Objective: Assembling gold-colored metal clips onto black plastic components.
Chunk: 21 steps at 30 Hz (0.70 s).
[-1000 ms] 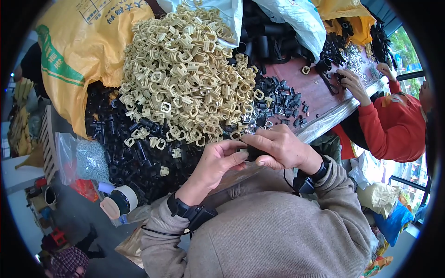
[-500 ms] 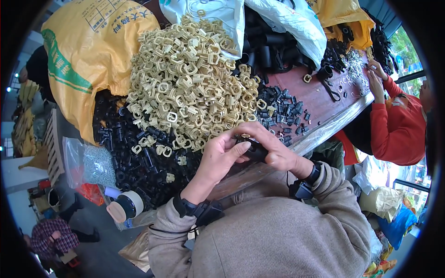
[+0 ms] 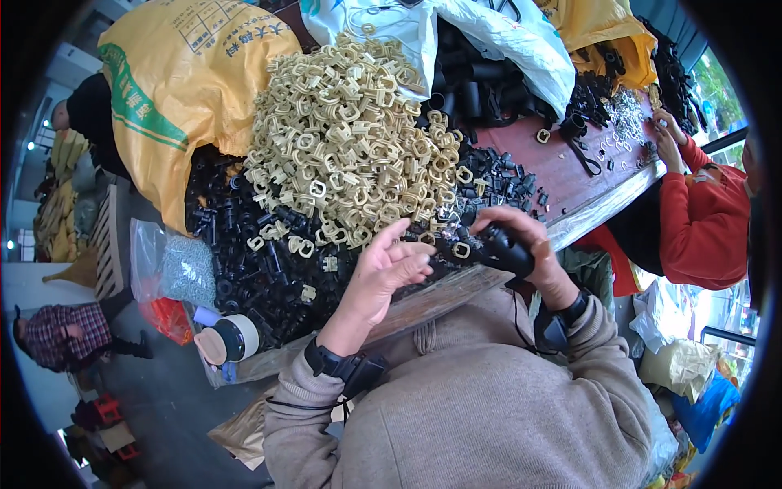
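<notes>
My right hand [image 3: 539, 254] is wrapped round a black tubular plastic fitting [image 3: 508, 251] above the table's front edge. My left hand [image 3: 384, 275] is held a little way to its left, fingers apart, with nothing visible in it. Close beyond my left hand rises a big heap of cream plastic clips [image 3: 350, 147]. Dark fittings [image 3: 273, 269] lie heaped to the left of that hand. Small black parts [image 3: 497, 175] are spread beyond my right hand. What lies between the two hands is partly hidden and hard to make out.
A yellow sack [image 3: 175, 106] leans at the far left, and white bags [image 3: 521, 49] lie at the back. A lidded jar [image 3: 236, 336] and a bag of small grey pieces [image 3: 189, 269] stand left. A person in red [image 3: 705, 228] works at the table's right end.
My hands have moved apart: the left has opened away from the black fitting, while the right has shifted right with it. The whole view has swung slightly.
</notes>
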Motion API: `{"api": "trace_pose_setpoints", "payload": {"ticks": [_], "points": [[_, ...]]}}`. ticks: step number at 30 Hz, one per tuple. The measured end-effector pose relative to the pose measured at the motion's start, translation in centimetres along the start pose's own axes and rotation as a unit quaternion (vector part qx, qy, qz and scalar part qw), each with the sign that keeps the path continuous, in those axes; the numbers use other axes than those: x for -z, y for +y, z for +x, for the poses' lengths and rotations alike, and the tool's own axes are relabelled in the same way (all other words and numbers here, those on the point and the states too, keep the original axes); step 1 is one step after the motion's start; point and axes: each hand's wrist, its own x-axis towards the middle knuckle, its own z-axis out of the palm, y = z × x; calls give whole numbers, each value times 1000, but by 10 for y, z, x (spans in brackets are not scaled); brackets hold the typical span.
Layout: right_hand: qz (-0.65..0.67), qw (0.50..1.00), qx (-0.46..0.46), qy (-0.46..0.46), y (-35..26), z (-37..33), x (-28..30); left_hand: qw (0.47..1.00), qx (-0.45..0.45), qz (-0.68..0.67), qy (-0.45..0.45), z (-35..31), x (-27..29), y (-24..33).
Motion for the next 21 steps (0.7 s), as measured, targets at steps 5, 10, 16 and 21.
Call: {"api": "trace_pose_setpoints", "payload": {"ticks": [5,10,16,21], "points": [[-6,998,-5,-60,-3,-7,-7,1000,-10,10,-8,-2,-5,-8],[40,995,5,-95,3,0,-19,998,-10,32,-49,5,-13,-14],[115,989,-46,-86,18,11,-19,999,13,23,-24,16,-8,-10],[153,983,-76,-68,23,15,-22,999,22,15,-30,22,-4,-5]]}}
